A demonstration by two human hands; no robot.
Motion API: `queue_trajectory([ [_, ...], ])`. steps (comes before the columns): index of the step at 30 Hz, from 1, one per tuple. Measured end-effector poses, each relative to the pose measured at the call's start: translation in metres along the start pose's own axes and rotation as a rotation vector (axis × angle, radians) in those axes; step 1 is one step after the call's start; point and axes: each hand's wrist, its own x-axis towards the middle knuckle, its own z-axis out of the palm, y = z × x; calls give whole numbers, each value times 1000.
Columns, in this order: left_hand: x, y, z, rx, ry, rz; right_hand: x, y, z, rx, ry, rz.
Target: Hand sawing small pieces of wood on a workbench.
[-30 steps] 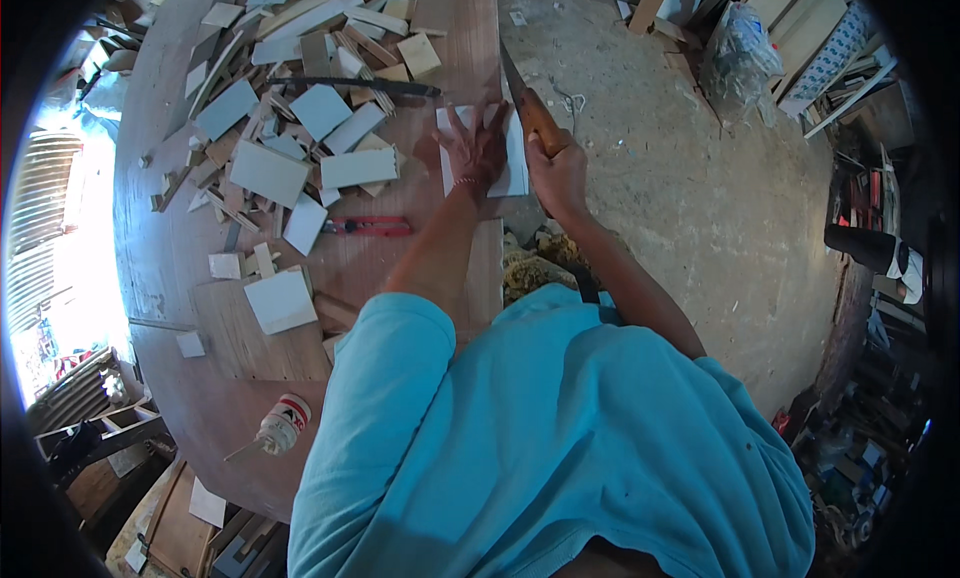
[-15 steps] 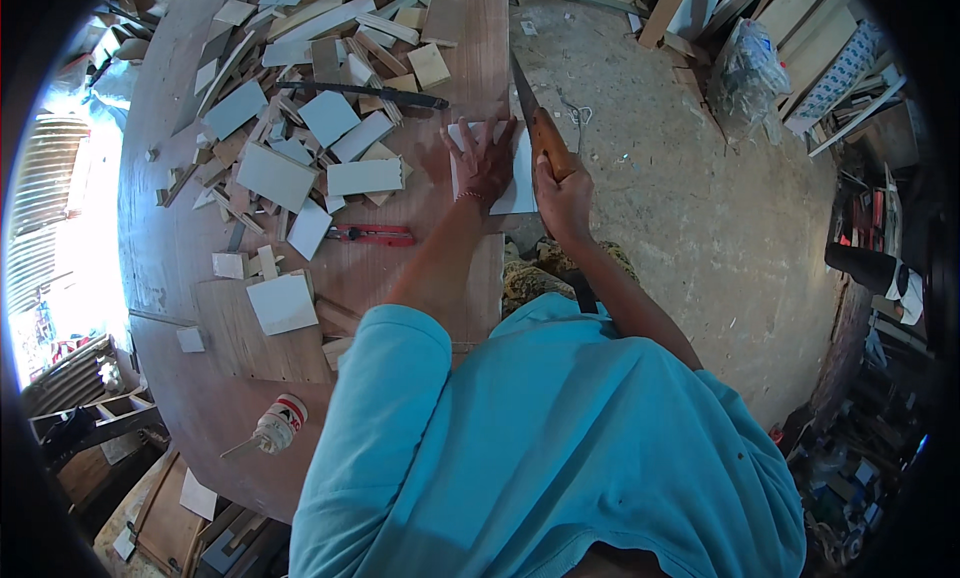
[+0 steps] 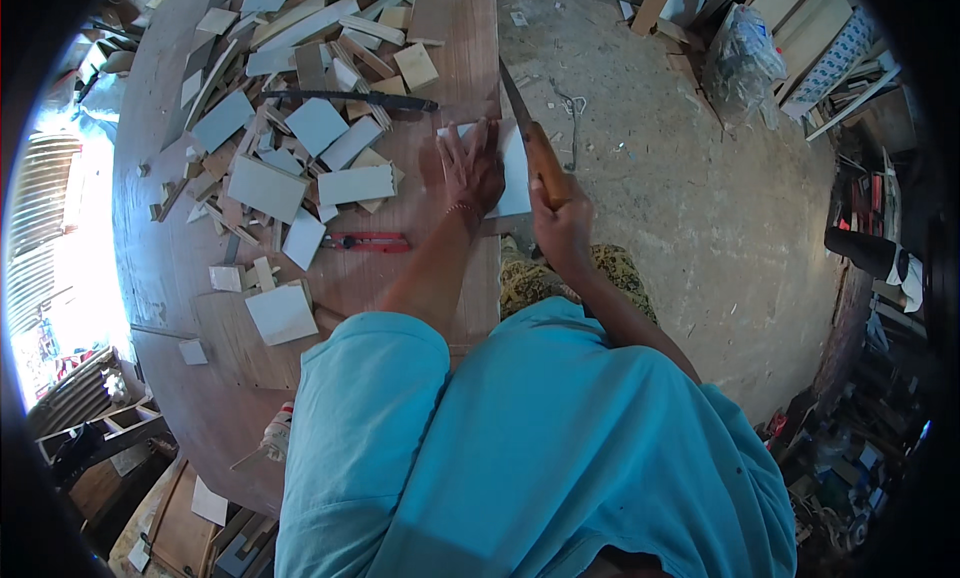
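Observation:
My left hand (image 3: pixel 470 168) lies flat on a white board (image 3: pixel 515 183), its fingers stretched out and pressing the piece down at the table's right edge. In my right hand (image 3: pixel 565 223) is the wooden handle of a handsaw (image 3: pixel 543 158), with the fingers closed round it. The dark saw blade points away from me, close beside the far right corner of the board. Whether its teeth touch the board, I cannot tell.
Left of my hands, a heap of wood offcuts (image 3: pixel 265 188) covers the wooden table (image 3: pixel 350 278). A dark, narrow bar (image 3: pixel 350 98) crosses the heap. A red cutter knife (image 3: pixel 370 242) lies nearer me. My sleeve partly hides a white glue bottle (image 3: pixel 277 433). Scissors (image 3: pixel 573 105) are on the floor.
My left hand's fingers have drawn closer together on the board. The saw has shifted slightly nearer me, still in my right hand. My left sleeve now covers part of the bottle.

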Motion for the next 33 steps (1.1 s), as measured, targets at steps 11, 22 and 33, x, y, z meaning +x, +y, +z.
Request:
queue_trajectory([
  [11,2,-3,0,-2,93,19,-3,-3,-13,72,2,102],
  [22,1,1,0,-50,63,107,16,17,-9,98,11,187],
  [33,0,4,7,-5,161,66,20,11,-4,345,-44,253],
])
